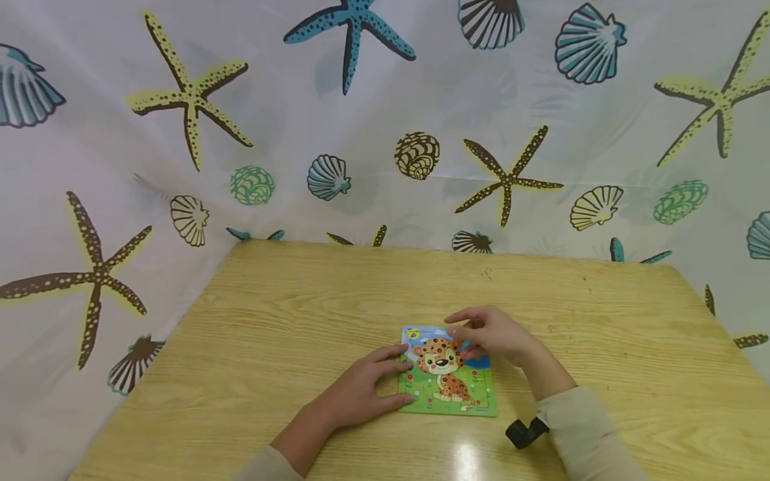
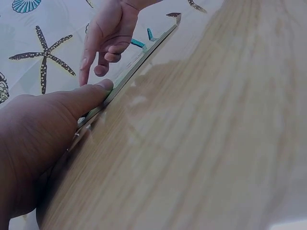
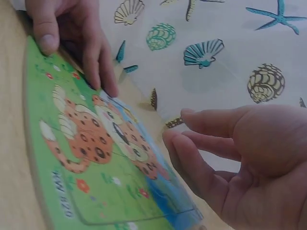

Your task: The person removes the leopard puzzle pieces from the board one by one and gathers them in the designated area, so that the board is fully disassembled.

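Soft, even light fills the head view; glare (image 1: pixel 466 461) whitens the table (image 1: pixel 301 300) low in frame. Both wrist views look hazier, their detail soft.

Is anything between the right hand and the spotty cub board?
No, nothing visible is. The bare right hand is over the far right part of the flat, square, green-and-blue board with the spotted orange cub. The bare left hand rests at its left edge, out of the way.
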Demonstrator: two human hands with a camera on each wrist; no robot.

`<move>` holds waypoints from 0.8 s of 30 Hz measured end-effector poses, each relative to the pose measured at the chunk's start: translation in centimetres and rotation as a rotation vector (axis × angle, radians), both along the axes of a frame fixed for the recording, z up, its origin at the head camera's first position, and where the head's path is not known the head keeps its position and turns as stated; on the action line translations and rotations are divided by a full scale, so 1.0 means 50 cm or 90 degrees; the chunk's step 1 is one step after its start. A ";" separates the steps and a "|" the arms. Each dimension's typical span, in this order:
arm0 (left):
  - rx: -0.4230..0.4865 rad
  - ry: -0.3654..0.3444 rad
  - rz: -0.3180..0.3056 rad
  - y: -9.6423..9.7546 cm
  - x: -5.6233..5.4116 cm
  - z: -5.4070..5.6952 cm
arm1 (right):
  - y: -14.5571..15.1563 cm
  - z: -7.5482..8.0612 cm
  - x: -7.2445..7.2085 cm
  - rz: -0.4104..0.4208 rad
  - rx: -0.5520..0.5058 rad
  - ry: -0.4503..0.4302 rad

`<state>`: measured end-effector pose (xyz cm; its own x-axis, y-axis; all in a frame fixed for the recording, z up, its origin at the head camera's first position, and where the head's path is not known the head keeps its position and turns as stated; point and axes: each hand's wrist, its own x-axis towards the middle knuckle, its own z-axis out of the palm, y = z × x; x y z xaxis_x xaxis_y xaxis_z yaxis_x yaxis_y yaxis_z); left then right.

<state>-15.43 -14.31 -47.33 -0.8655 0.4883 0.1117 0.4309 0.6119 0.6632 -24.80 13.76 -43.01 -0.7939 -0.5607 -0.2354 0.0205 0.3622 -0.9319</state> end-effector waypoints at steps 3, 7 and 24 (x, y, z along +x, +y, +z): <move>-0.004 -0.001 0.000 -0.001 -0.001 -0.002 | -0.017 -0.002 0.009 0.013 0.005 -0.007; -0.008 -0.001 -0.001 -0.002 -0.002 -0.006 | -0.038 -0.008 0.021 0.029 0.016 -0.016; -0.008 -0.001 0.000 -0.002 -0.002 -0.008 | -0.092 -0.032 0.044 -0.039 0.118 0.131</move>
<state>-15.51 -14.42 -47.71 -0.8655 0.4898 0.1045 0.4300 0.6198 0.6564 -22.60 9.16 -44.59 -0.8664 -0.4732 -0.1594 -0.1359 0.5307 -0.8366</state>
